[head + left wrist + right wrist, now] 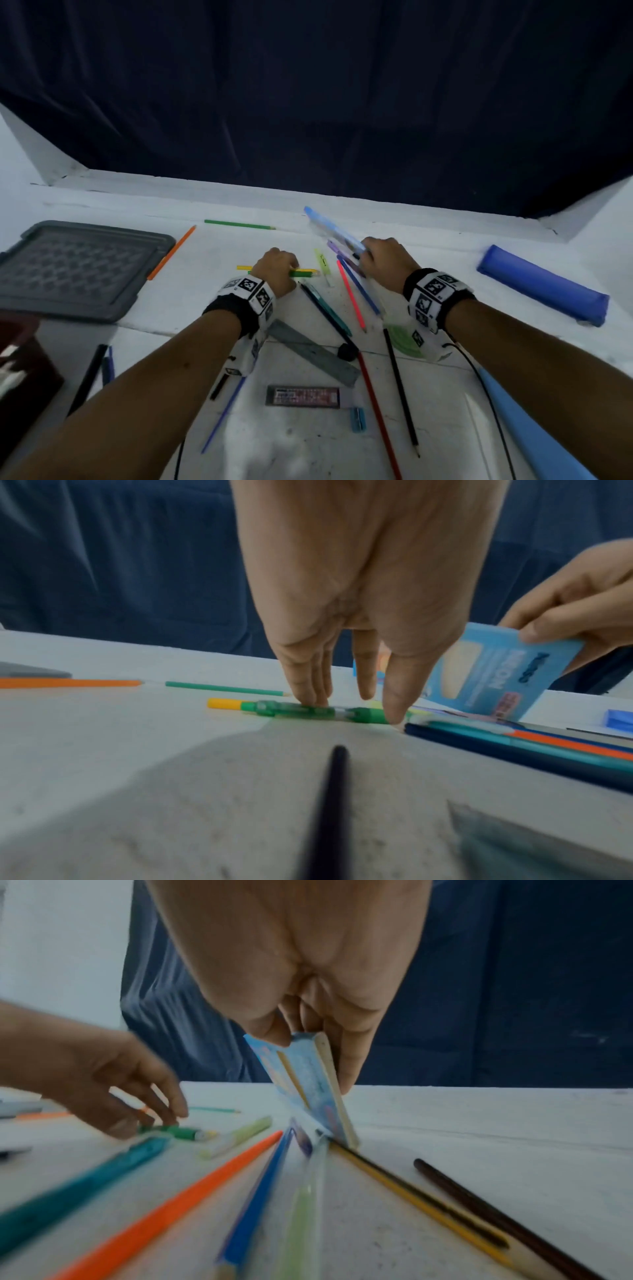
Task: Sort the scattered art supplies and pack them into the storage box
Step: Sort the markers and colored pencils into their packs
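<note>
On a white table [445,233] strewn with pencils, the right hand [387,260] pinches a blue packet [334,228] between thumb and fingers, tilted on edge, while the left hand's [277,265] fingertips [304,696] close on a green pen [308,712] lying flat.
</note>
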Motion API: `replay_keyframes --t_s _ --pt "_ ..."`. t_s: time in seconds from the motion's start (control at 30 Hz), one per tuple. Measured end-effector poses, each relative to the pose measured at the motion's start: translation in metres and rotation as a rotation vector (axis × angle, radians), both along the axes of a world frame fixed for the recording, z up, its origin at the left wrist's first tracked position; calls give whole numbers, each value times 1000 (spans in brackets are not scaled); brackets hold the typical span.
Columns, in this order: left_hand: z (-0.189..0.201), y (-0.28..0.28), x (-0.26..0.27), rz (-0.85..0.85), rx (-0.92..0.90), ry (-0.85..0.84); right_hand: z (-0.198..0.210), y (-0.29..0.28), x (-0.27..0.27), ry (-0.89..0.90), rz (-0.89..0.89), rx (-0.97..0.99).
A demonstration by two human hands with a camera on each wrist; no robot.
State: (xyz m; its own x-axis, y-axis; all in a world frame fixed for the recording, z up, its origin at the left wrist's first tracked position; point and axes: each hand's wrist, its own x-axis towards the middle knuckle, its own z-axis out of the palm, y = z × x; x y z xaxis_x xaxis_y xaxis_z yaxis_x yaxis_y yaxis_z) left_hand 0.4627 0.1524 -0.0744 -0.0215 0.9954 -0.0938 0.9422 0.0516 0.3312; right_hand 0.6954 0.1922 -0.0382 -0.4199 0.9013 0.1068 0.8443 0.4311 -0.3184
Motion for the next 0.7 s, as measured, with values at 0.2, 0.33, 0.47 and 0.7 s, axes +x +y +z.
replay_keyframes --t_s 0.2,0.33,0.47,0.7 --pt "30 -19 -9 24 37 -52 33 -20 29 293 -160 57" --pt "47 -45 -2 46 74 -129 34 -60 41 549 -243 -162" --pt "52 -79 13 68 129 -264 28 -119 51 651 -240 -332" --pt "33 -150 29 -43 -58 -455 -2 -226 58 615 -242 -700"
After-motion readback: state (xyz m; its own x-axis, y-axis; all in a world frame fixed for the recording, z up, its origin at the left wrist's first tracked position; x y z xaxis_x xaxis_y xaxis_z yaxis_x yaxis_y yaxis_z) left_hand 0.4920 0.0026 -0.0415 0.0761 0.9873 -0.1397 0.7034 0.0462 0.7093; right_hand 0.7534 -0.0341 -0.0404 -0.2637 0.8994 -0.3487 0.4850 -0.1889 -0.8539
